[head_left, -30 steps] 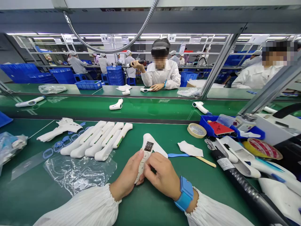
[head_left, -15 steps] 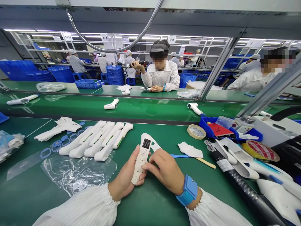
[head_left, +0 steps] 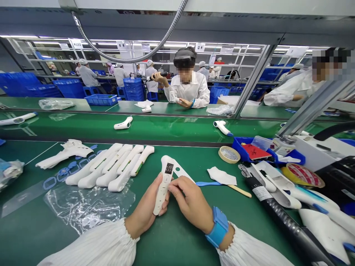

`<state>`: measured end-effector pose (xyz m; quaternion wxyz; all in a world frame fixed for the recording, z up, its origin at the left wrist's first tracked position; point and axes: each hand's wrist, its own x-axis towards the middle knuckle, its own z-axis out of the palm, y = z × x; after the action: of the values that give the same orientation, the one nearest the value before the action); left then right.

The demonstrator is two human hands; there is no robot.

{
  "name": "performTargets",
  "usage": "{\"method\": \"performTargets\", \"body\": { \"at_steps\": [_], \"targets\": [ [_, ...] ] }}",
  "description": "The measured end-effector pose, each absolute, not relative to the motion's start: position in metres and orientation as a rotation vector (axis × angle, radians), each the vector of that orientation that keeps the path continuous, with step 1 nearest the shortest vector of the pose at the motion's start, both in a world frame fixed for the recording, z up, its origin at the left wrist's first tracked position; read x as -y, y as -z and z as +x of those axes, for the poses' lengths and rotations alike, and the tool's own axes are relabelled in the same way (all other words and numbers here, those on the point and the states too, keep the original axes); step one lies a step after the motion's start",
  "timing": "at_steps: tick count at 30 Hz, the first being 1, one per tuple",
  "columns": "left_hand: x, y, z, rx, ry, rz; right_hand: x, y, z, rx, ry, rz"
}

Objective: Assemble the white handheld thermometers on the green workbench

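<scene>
My left hand [head_left: 146, 207] is wrapped round a white infrared thermometer [head_left: 161, 190], held upright and tilted slightly, its dark display lit and facing me. The thermometer's white head with a round hole runs off behind to the right. Close against its right side is my right hand [head_left: 191, 199], thumb and forefinger pinched together; whether they grip anything cannot be made out. A blue band [head_left: 219, 226] circles the right wrist. Several white thermometer housings [head_left: 103, 176] lie in a row on the green bench to the left, beyond a clear plastic bag [head_left: 90, 207].
A roll of tape [head_left: 229, 154], a blue-handled tool [head_left: 208, 183] under a white scrap [head_left: 222, 175] and blue parts bins [head_left: 241, 146] lie to the right. A black tube [head_left: 274, 210] runs along the right. Thermometers lie on the green conveyor [head_left: 166, 129]; a co-worker [head_left: 188, 87] sits opposite.
My right thumb and forefinger have drawn back from the thermometer's front to its right edge. The left hand keeps its hold. Opposite, the co-worker has lifted a white thermometer off the bench.
</scene>
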<state>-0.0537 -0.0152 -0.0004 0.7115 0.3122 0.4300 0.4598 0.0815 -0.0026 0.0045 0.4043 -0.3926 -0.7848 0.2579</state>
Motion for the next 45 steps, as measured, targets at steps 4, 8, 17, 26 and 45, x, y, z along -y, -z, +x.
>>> {"method": "performTargets", "body": {
  "at_steps": [4, 8, 17, 26, 45],
  "targets": [
    [0.016, 0.002, -0.052, -1.007, -1.076, 0.773, 0.001, 0.0, 0.078, 1.825, -0.975, -1.005],
    [0.016, 0.003, -0.052, -1.022, -1.084, 0.784, 0.004, 0.005, 0.071, 1.61, -1.316, -0.927],
    [0.016, 0.001, -0.051, -1.005, -1.12, 0.781, 0.008, 0.007, 0.069, 1.58, -1.427, -0.845],
    [0.014, -0.001, -0.052, -1.006, -1.095, 0.764, -0.002, 0.003, 0.076, 1.849, -0.743, -1.013],
    [0.01, 0.003, -0.051, -1.068, -1.162, 0.843, -0.005, 0.005, 0.068, 1.879, -0.581, -0.962]
  ]
}}
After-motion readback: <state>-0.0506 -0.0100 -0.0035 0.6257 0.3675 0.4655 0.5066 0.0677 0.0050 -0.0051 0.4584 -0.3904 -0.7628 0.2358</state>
